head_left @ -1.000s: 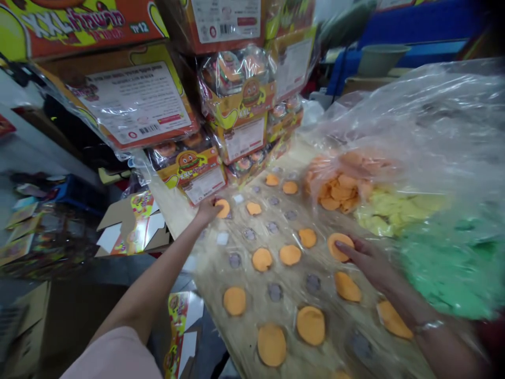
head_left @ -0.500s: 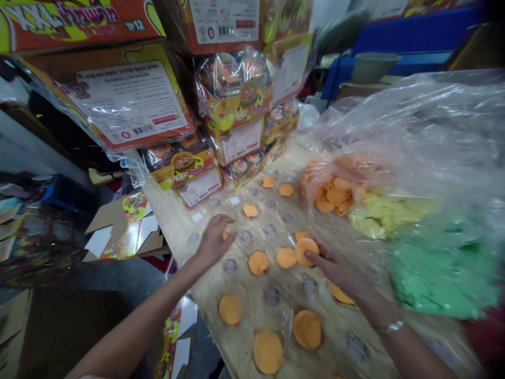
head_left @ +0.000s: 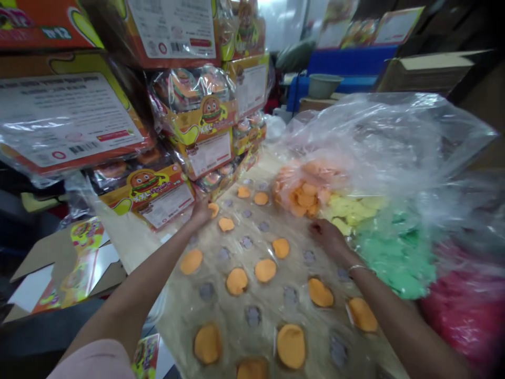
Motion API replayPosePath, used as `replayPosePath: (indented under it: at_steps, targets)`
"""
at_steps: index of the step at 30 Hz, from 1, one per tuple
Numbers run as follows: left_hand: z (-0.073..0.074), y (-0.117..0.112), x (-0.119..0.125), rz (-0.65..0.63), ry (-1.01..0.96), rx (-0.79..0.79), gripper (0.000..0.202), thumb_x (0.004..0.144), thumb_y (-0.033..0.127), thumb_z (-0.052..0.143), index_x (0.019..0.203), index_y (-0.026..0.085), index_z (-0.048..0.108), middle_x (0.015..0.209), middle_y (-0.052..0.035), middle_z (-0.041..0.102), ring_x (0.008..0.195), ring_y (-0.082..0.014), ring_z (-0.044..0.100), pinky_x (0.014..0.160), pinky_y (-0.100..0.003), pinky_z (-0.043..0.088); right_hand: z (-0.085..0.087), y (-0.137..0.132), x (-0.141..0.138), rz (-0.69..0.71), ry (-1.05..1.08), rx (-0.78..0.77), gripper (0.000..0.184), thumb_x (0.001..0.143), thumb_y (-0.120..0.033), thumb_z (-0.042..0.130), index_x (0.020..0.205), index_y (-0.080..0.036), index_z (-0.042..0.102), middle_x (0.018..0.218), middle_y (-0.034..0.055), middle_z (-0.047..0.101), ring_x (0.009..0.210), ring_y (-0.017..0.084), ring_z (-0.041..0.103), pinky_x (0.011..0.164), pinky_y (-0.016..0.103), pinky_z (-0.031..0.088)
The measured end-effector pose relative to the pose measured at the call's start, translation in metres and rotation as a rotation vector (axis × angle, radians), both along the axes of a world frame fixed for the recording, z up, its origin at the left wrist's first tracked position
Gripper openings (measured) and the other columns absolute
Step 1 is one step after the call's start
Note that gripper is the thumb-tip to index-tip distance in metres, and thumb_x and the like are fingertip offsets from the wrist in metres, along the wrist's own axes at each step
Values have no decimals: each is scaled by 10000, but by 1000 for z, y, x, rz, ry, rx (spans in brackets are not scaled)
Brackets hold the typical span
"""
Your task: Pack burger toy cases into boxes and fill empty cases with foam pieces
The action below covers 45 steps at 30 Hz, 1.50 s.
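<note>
A clear plastic tray (head_left: 272,308) with rows of round pockets lies on a wooden board. Several pockets hold orange discs, such as one in the middle (head_left: 265,270); others show grey bottoms. My left hand (head_left: 201,210) reaches to the tray's far left corner, its fingertips pinched on an orange disc (head_left: 213,209) there. My right hand (head_left: 328,235) hovers over the tray's right side, just in front of the pile of loose orange discs (head_left: 303,197) inside a big clear bag. Its fingers are curled and blurred; what they hold, if anything, is hidden.
The clear bag (head_left: 394,142) at right also holds yellow (head_left: 351,210), green (head_left: 390,252) and pink pieces (head_left: 465,310). Stacked burger-print boxes (head_left: 201,126) in plastic wrap rise along the left and back. Flattened cartons (head_left: 67,263) lie on the floor at left.
My left hand went back out to the tray's far left corner. My right hand left an orange disc in a pocket and moved right toward the bag. The view shifted right.
</note>
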<state>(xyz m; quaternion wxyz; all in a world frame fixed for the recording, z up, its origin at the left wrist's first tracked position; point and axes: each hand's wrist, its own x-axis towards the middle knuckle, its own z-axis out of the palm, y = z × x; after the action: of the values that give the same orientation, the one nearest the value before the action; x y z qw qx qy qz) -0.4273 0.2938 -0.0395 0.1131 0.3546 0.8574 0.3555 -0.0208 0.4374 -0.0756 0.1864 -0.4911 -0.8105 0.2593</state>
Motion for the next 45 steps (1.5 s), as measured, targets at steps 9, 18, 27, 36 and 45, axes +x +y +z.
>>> replayPosePath:
  at_steps: [9,18,27,36,45]
  targets:
    - [-14,2,13,-138,365,-120,72,646,155,528,706,178,562,878,-146,636,1055,-368,554,913,-451,426,24,2,-32,51,-191,201,233,915,-151,432,985,-149,654,996,115,673,916,213,596,774,288,416]
    - [19,21,119,-515,239,49,290,789,327,562,1024,187,660,1035,-110,684,980,-279,629,877,-385,495,16,39,-58,38,-149,201,247,902,-130,427,1027,-137,641,1019,105,678,907,213,611,783,303,457]
    - [14,109,232,-897,405,23,342,812,155,571,1152,163,606,1180,-123,638,1150,-242,555,985,-338,430,13,22,-23,-29,-109,212,285,857,-131,439,1072,-165,623,1079,89,658,923,201,612,791,289,470]
    - [-14,182,248,-618,468,-86,258,797,140,551,1036,103,640,1140,-207,628,1150,-316,535,961,-429,415,31,87,10,-52,-316,358,470,872,-312,609,1281,-111,494,1411,224,433,1346,351,328,990,480,366]
    - [-26,178,251,-683,428,-71,246,829,70,475,983,121,661,1141,-194,627,1146,-293,557,972,-395,419,24,74,16,-122,-241,365,302,987,-283,393,1080,-135,640,1022,103,675,933,225,604,776,291,442]
